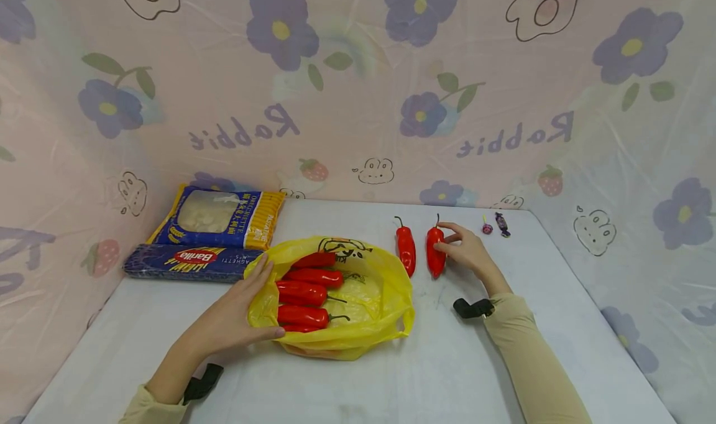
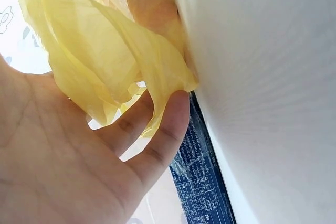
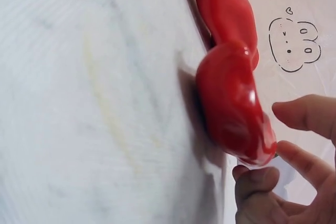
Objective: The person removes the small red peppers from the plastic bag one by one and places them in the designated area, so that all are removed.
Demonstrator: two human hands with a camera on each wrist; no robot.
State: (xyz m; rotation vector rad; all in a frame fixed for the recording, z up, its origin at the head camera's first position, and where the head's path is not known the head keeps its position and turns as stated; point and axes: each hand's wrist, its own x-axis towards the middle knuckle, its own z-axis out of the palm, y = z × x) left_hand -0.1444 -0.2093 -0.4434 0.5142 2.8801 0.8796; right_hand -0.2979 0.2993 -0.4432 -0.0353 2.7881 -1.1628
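A yellow plastic bag [image 1: 391, 299] lies with its mouth spread, several red chili peppers [image 1: 304, 293] inside. My left hand [image 1: 229, 318] rests against the bag's left side, thumb at the front rim and fingers toward the back. In the left wrist view, yellow plastic [image 2: 100, 51] drapes over the fairly straight fingers [image 2: 163, 135]. To the right of the bag, two more red peppers lie on the table, stems pointing away. My right hand [image 1: 464, 247] is at the right-hand pepper [image 1: 435, 253]; in the right wrist view, its fingers [image 3: 257, 182] spread about that pepper's far end.
A blue Barilla spaghetti pack [image 1: 184, 263] and a blue-and-yellow orecchiette bag [image 1: 218, 219] lie behind the yellow bag on the left. The other loose pepper [image 1: 405, 250] stands between bag and right hand. A lollipop [image 1: 486, 227] and a wrapped candy [image 1: 502, 225] lie at the back right.
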